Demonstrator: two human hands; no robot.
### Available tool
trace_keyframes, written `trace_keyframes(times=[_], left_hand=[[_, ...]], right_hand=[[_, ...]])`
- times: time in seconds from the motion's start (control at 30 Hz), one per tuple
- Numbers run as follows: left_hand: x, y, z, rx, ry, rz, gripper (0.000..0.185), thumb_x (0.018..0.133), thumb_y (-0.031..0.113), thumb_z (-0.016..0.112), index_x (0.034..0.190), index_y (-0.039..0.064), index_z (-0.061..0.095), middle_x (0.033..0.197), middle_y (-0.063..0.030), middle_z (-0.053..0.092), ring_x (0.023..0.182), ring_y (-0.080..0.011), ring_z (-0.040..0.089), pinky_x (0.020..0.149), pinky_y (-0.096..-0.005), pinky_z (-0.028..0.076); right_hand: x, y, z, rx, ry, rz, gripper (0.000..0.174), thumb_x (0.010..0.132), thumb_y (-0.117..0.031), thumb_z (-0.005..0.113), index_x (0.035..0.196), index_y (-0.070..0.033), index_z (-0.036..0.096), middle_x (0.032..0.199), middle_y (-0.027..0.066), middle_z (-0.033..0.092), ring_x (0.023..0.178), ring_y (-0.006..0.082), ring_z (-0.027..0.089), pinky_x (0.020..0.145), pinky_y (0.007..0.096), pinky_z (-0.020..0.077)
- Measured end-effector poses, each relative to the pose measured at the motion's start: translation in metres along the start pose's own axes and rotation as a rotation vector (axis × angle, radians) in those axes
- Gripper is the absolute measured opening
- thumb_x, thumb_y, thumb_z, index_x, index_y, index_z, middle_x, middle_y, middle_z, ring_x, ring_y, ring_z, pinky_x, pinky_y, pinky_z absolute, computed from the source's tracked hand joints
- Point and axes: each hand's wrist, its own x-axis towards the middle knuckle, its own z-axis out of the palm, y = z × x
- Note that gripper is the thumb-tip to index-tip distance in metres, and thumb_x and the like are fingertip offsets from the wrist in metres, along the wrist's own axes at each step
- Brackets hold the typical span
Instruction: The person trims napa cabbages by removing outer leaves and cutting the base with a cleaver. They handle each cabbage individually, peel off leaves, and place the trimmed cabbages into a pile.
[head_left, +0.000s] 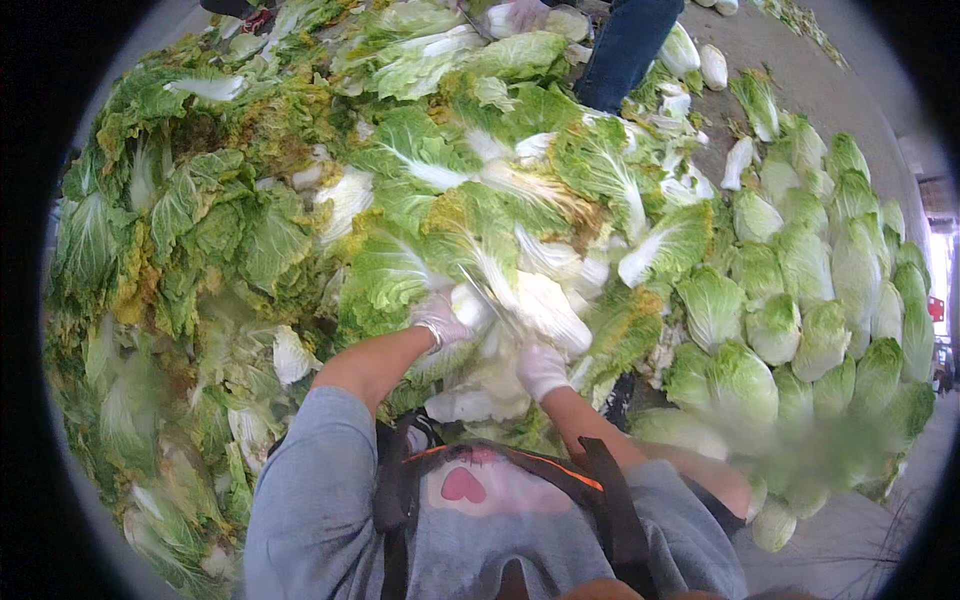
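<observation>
My left hand, in a thin whitish glove, grips a napa cabbage by its pale butt end. A green outer leaf spreads just beyond that hand. In my right hand, also gloved, is a knife; its narrow blade slants up and left, beside the cabbage butt. My fingers hide the knife's handle. Just right of the blade, a thick white cabbage piece lies on the loose leaves. More pale leaf bases lie between my forearms and my body.
Heaped loose cabbage leaves, many yellowed, spread left and ahead. Several trimmed napa cabbages are piled on the right. Another person's leg in dark trousers stands in the heap, with a gloved hand at the top. Concrete floor shows beyond.
</observation>
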Motion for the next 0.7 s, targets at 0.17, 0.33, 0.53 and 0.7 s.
trace_keyframes(times=[0.17,0.33,0.53,0.7], left_hand=[[-0.020,0.009,0.019,0.506,0.080,0.255,0.095,0.044,0.045,0.079,0.125,0.009,0.044,0.112,-0.0153,0.057,0.098,-0.0312,0.058,0.085,-0.0412,0.047],[-0.050,0.009,0.003,0.256,-0.057,0.387,0.100,0.043,0.048,0.079,0.127,0.009,0.043,0.115,-0.0169,0.056,0.102,-0.0303,0.056,0.091,-0.0396,0.043],[-0.118,0.016,-0.106,-0.058,0.281,0.855,0.102,0.044,0.043,0.081,0.128,0.003,0.040,0.122,-0.0182,0.050,0.111,-0.0311,0.050,0.098,-0.0384,0.036],[-0.208,0.067,-0.152,-0.204,0.786,1.335,0.106,0.047,0.050,0.080,0.132,0.006,0.033,0.128,-0.0168,0.045,0.116,-0.0363,0.044,0.103,-0.0465,0.025]], right_hand=[[0.038,-0.010,-0.003,-0.096,-0.167,0.048,0.030,0.086,-0.019,0.046,0.106,-0.002,0.060,0.105,0.0216,0.061,0.097,0.0319,0.061,0.082,0.0432,0.0477],[0.035,0.014,-0.007,-0.147,-0.200,0.106,0.030,0.084,-0.022,0.048,0.103,-0.004,0.063,0.107,0.0206,0.061,0.098,0.0316,0.060,0.084,0.0409,0.0468],[0.005,0.019,-0.080,0.734,0.165,0.028,0.039,0.083,-0.035,0.052,0.106,-0.004,0.059,0.105,0.0213,0.061,0.095,0.0316,0.060,0.081,0.0384,0.0465],[-0.072,-0.046,-0.087,1.679,-1.038,0.088,0.100,0.069,-0.080,0.039,0.137,-0.007,0.029,0.130,0.0280,0.038,0.112,0.0377,0.048,0.090,0.0465,0.0434]])
